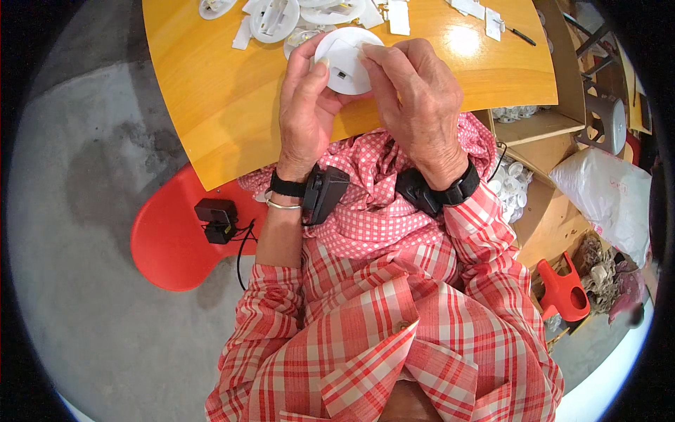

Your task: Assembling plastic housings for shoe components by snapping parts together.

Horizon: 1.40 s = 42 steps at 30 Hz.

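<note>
Its fingers partly hidden behind a round white disc (342, 50), the left grip (306, 102) is pinching it with the right grip (424, 88) over the worktop (232, 119); perhaps a dark slot (342, 74) is showing.

White bag (601, 211): bearing faint reddish print (619, 188) toward its upper right edge.
Lettering: appearing too small for reading.

Left hand (307, 102): holds white disc (340, 58)
Right hand (420, 88): touches its right side
White parts (274, 20): beyond the hands
</note>
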Each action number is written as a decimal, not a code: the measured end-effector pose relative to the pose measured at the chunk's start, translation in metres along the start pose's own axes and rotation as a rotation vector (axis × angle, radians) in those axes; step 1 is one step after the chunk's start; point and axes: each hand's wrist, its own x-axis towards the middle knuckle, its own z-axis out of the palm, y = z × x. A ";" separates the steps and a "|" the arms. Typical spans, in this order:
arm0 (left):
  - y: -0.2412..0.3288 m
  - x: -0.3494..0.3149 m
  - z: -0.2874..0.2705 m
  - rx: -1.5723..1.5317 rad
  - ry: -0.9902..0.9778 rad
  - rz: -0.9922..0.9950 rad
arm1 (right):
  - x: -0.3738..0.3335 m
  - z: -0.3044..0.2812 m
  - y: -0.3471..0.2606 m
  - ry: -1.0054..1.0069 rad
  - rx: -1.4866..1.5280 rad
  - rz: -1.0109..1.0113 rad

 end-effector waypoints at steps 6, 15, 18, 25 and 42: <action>-0.001 -0.001 0.003 0.051 0.034 0.019 | 0.006 -0.004 -0.009 0.009 0.300 0.393; -0.007 0.000 0.004 0.099 0.039 0.057 | 0.003 -0.010 0.012 -0.170 0.256 0.294; -0.001 -0.003 0.003 0.188 -0.022 -0.056 | 0.005 -0.014 0.021 -0.149 0.315 0.242; -0.007 -0.001 0.003 0.316 -0.055 -0.040 | -0.001 -0.001 0.009 -0.110 0.383 0.423; -0.006 -0.002 0.009 0.344 -0.010 -0.041 | 0.000 0.005 0.009 -0.123 0.434 0.436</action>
